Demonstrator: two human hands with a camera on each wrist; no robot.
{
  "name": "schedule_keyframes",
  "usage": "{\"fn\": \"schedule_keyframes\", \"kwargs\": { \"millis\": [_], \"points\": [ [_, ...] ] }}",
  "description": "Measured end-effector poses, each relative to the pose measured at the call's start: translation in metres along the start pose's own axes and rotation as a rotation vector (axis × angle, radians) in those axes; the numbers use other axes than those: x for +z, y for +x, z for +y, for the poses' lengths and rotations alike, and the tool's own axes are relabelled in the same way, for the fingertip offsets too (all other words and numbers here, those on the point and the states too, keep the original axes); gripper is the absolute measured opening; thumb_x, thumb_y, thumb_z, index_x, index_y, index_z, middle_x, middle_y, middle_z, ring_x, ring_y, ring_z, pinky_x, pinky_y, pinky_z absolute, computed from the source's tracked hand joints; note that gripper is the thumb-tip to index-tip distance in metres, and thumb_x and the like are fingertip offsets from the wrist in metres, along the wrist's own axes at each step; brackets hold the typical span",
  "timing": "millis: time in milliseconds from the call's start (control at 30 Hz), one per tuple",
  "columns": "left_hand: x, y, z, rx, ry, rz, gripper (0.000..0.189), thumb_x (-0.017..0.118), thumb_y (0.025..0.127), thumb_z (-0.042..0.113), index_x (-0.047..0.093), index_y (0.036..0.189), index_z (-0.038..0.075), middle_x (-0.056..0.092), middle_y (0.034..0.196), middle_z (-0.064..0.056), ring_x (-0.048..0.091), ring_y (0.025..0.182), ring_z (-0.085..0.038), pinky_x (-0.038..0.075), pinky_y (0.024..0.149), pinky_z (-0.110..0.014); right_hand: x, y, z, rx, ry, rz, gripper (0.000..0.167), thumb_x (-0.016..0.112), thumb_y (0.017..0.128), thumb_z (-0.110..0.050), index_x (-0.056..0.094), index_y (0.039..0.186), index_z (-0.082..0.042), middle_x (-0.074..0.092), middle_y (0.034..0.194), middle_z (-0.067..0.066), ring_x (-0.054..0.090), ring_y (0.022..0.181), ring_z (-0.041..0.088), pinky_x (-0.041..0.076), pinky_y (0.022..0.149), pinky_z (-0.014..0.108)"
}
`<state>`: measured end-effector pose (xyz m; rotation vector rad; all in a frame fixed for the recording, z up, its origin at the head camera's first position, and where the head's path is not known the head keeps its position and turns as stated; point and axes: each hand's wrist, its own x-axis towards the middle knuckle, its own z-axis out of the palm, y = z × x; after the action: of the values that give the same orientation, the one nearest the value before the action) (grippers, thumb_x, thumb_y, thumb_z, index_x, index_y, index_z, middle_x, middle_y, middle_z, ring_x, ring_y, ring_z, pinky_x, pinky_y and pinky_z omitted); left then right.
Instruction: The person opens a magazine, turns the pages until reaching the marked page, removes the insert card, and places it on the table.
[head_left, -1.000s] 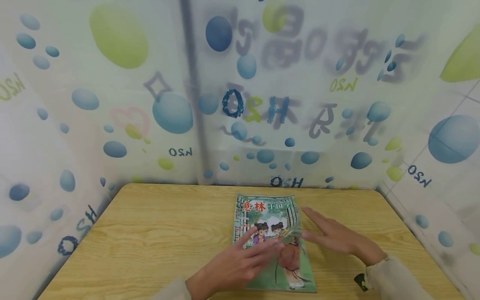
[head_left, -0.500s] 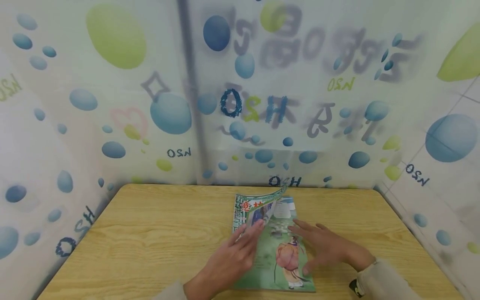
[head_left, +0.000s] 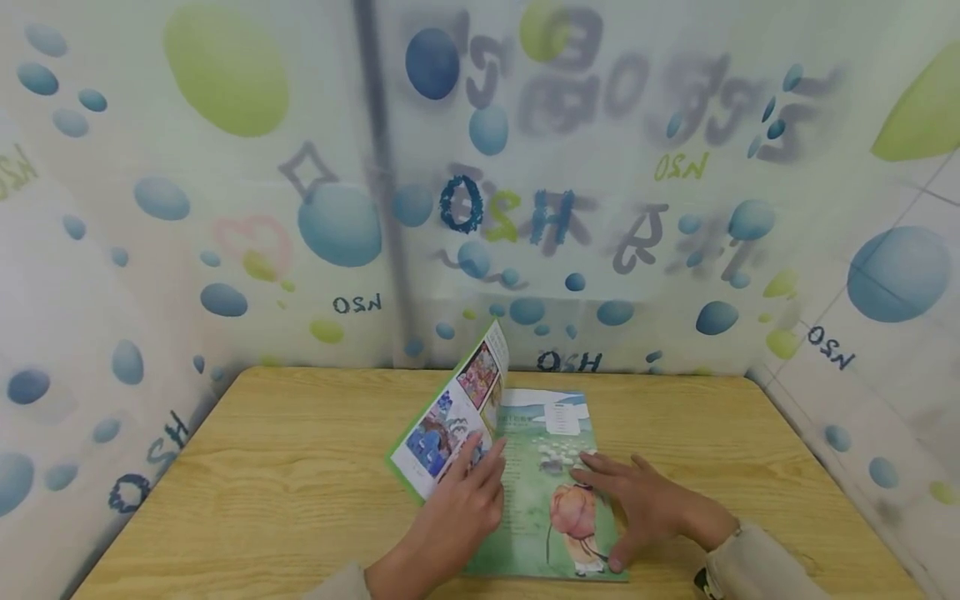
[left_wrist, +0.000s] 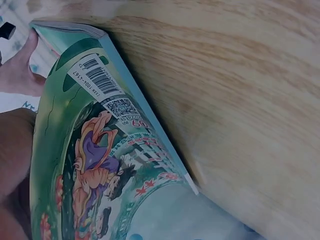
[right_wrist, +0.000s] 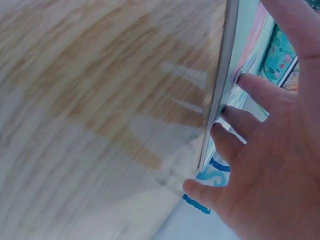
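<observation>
A magazine [head_left: 528, 533] lies on the table with its front cover [head_left: 438, 437] lifted and tilted to the left. Photos show on the cover's inner side. My left hand [head_left: 463, 500] has its fingers extended against that inner side near the spine. The cover's outside [left_wrist: 95, 150], with a barcode and cartoon figures, faces the left wrist view. My right hand [head_left: 648, 504] rests with spread fingers at the right edge of the green illustrated page. In the right wrist view its fingertips [right_wrist: 245, 80] touch the page near the magazine's edge.
The light wooden table [head_left: 315, 467] extends on both sides of the magazine. A patterned curtain [head_left: 480, 208] with blue and green drops hangs behind the table and along both sides.
The front cover has gone from lying flat to standing tilted leftward, baring the page beneath. My left hand has swung left with it, and the right hand has come down onto the page's right edge.
</observation>
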<state>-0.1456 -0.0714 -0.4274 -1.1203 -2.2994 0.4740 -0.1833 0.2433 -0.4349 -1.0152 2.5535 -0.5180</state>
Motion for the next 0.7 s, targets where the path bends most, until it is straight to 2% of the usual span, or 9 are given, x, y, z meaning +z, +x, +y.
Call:
{"fn": "schedule_keyframes", "kwargs": {
  "millis": [167, 433, 600, 700],
  "points": [
    [0.0012, -0.0004, 0.0002, -0.02, -0.036, -0.079, 0.013, 0.072, 0.089, 0.019, 0.078, 0.099, 0.015, 0.07, 0.12, -0.004, 0.049, 0.133, -0.028, 0.029, 0.112, -0.06, 0.0006, -0.0006, 0.0009, -0.011, 0.001, 0.006, 0.11, 0.083, 0.068, -0.059, 0.036, 0.154, -0.011, 0.028, 0.158, 0.024, 0.028, 0.141, 0.052, 0.016, 0.097, 0.083],
    [0.0027, -0.0003, -0.0001, -0.042, -0.049, -0.166, 0.022, 0.063, 0.094, 0.028, 0.079, 0.097, 0.014, 0.068, 0.124, -0.005, 0.052, 0.131, -0.029, 0.029, 0.109, -0.064, 0.0016, -0.0004, 0.0034, -0.006, 0.007, -0.001, 0.11, 0.083, 0.068, -0.059, 0.036, 0.155, -0.012, 0.027, 0.159, 0.023, 0.027, 0.142, 0.051, 0.015, 0.098, 0.082],
    [0.002, -0.0031, -0.0002, -0.102, -0.059, -0.189, 0.026, 0.063, 0.09, 0.033, 0.079, 0.094, 0.013, 0.066, 0.128, -0.006, 0.051, 0.132, -0.03, 0.034, 0.103, -0.068, 0.0009, 0.0001, 0.0031, 0.006, 0.001, -0.003, 0.11, 0.083, 0.067, -0.06, 0.036, 0.155, -0.014, 0.028, 0.16, 0.021, 0.026, 0.143, 0.049, 0.015, 0.1, 0.081],
    [0.0016, -0.0044, -0.0018, -0.149, -0.102, -0.223, 0.034, 0.067, 0.088, 0.044, 0.078, 0.102, 0.015, 0.063, 0.133, -0.006, 0.047, 0.135, -0.031, 0.036, 0.1, -0.07, 0.0007, 0.0002, 0.0031, 0.007, 0.004, -0.001, 0.11, 0.083, 0.066, -0.06, 0.036, 0.155, -0.014, 0.027, 0.16, 0.02, 0.025, 0.144, 0.048, 0.015, 0.101, 0.081]
  ]
}}
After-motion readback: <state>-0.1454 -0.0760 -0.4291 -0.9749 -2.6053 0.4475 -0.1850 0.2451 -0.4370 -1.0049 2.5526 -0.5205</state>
